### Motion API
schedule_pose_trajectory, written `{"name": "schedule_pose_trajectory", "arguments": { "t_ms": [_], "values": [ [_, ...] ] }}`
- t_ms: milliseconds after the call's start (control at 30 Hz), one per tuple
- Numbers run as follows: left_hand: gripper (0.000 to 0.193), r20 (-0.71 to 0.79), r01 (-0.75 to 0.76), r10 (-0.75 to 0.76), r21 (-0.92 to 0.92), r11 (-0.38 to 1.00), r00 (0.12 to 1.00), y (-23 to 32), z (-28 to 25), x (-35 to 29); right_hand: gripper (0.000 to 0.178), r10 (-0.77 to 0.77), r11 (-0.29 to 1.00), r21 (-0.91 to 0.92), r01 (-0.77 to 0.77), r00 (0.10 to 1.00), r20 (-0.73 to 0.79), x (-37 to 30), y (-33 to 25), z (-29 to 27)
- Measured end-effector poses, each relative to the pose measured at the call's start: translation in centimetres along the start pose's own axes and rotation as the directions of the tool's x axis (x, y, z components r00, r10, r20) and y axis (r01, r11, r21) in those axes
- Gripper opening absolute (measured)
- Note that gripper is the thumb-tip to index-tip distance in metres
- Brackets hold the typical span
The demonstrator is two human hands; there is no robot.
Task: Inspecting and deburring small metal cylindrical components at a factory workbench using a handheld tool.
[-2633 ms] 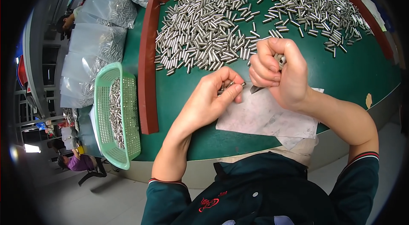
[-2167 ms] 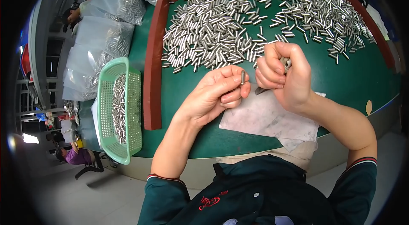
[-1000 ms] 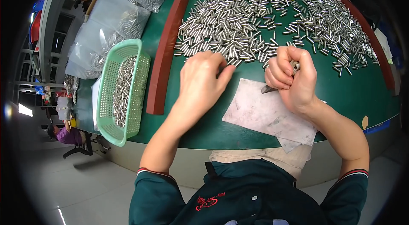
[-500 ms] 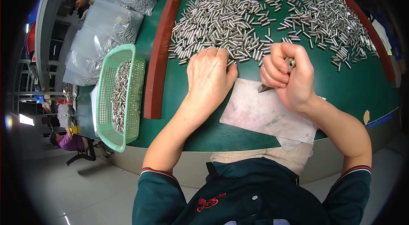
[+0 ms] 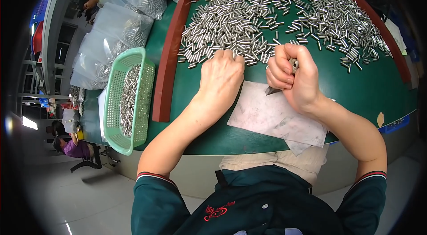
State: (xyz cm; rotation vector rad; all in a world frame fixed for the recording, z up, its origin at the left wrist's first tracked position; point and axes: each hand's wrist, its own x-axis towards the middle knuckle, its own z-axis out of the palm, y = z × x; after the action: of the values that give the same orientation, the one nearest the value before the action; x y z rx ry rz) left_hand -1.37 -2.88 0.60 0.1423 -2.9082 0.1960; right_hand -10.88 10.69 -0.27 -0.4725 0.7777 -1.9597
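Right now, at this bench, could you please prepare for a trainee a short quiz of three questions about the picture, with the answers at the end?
1. True or false: metal pins lie inside the green basket.
2. Multiple choice: what is the right hand holding?
A) a dark-tipped tool
B) a clear bag
C) the green basket
3. Fill in: at the near edge of the loose pile, the left hand turns its ____ toward the camera.

Key: 1. True. 2. A. 3. back.
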Motion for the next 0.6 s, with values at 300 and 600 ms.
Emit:
{"name": "schedule_pose_trajectory", "arguments": {
  "t_ms": [300, 600],
  "values": [
    [0.01, 0.03, -0.03, 0.03, -0.022, 0.999, 0.999, -0.6, 0.2, -0.8, 0.031, -0.004, 1.0, 0.002, 0.004, 1.0, 0.02, -0.1, -0.2, 0.1],
    [0.006, 0.006, -0.128, 0.129, -0.087, 0.988, 0.992, -1.3, 0.2, -0.5, 0.031, 0.012, 1.0, -0.007, -0.012, 1.0, -0.002, -0.1, -0.4, -0.1]
  ]
}}
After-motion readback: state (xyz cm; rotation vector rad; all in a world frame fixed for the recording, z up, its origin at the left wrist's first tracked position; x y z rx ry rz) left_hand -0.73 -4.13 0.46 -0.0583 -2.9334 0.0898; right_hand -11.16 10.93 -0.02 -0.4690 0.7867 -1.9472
